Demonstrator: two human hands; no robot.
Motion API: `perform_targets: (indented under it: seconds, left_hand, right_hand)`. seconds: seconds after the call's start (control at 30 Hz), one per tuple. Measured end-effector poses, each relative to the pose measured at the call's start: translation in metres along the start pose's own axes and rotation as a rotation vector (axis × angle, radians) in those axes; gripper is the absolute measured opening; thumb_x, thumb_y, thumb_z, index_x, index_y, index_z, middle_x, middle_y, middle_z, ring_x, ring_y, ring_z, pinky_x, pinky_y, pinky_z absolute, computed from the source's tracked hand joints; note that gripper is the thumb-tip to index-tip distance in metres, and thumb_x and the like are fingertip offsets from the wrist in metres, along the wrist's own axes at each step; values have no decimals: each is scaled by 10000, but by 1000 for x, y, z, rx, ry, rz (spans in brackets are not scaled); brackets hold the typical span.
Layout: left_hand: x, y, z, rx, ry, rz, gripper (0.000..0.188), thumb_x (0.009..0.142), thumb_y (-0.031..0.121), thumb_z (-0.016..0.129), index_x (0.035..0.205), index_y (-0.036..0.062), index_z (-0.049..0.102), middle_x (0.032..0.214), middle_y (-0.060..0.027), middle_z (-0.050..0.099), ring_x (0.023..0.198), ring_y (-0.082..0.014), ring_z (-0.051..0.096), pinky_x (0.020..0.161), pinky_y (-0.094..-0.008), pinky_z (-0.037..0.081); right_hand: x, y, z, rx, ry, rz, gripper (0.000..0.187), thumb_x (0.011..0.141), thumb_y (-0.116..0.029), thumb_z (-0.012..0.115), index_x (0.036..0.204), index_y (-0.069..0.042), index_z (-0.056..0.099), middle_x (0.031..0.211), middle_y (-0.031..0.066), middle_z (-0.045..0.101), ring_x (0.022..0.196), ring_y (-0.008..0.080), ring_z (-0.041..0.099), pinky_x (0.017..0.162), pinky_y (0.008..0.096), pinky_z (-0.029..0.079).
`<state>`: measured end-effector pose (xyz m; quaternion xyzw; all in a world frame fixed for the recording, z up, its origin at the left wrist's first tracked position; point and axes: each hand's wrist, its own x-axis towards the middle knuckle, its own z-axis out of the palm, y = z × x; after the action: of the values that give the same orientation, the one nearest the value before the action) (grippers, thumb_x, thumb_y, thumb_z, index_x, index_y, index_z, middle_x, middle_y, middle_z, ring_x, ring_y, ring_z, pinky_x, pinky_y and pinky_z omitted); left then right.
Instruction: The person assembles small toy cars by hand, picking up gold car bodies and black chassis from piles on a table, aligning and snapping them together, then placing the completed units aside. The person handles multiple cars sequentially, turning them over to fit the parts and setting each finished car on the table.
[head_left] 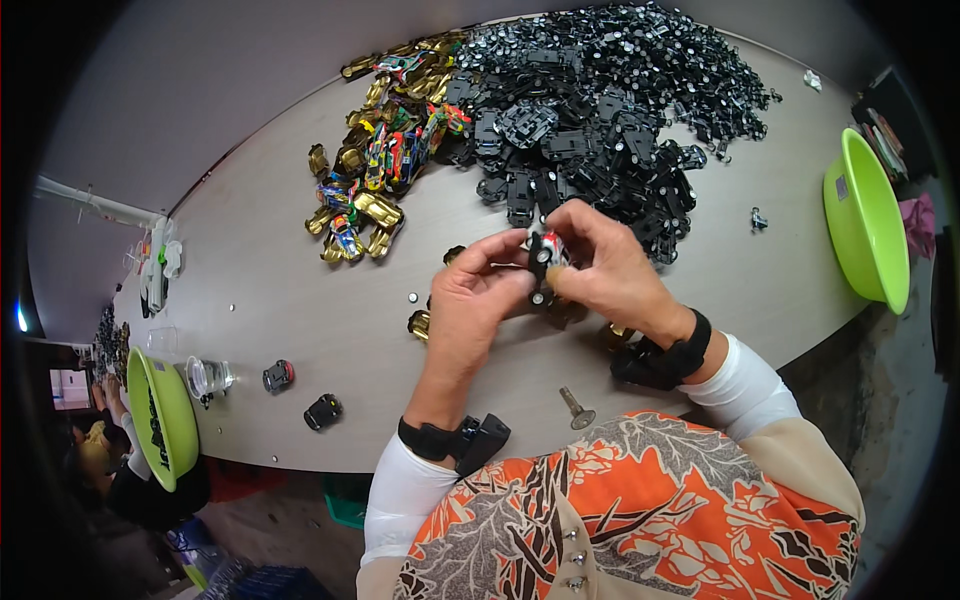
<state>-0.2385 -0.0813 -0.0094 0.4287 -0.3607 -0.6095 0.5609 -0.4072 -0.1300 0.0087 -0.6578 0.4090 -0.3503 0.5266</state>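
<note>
Between my two hands, above the middle of the table, is a toy car (551, 246) with a red and white body and a black underside with wheels. My left hand (475, 285) pinches it from the left with thumb and fingers. From the other side my right hand (612, 268) grips the same car, its fingers curled over the top. Part of the car is hidden by the fingers. Close to my left hand lies a gold car body (420, 324). A metal key-shaped piece (576, 409) rests near the table's front edge.
Beyond my hands are heaps of black car bases (570, 145), small wheels (640, 50) and gold and coloured car bodies (395, 155). Green basins stand right (834, 200) and left (187, 400). Near the left basin are a clear cup (208, 376) and two toy cars (322, 412). Another person works far left.
</note>
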Motion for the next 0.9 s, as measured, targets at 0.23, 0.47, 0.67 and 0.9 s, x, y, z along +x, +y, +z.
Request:
perform_targets:
  seconds: [0.23,0.47,0.67,0.9]
  left_hand:
    - [-4,7,11,4,0,95,362,828,-65,541,1189,-42,538,1080,-129,588,847,-158,638,694,-248,556]
    - [3,11,-1,1003,93,571,318,725,-81,603,995,74,672,1110,-126,588,869,-225,611,734,-322,507]
    - [22,16,18,1462,-121,513,243,691,34,688,922,69,622,944,-103,572,860,-286,570,739,-394,478]
    - [28,5,7,1176,64,383,204,714,78,689,900,34,617,766,-84,590,647,-199,592,583,-330,471]
  right_hand:
    - [-6,-14,-1,-44,-4,-124,289,728,-42,620,1000,16,538,803,49,583,732,83,545,627,239,463]
    - [4,-17,-17,379,55,-94,310,788,-14,611,1081,-19,509,953,57,621,811,74,572,658,208,480]
    - [6,-20,-30,572,-51,19,255,817,-2,595,1066,-27,547,974,58,626,846,141,642,635,232,519]
    - [7,-12,-29,357,-156,-51,354,807,31,560,1149,-23,484,1020,52,571,910,155,606,808,301,498]
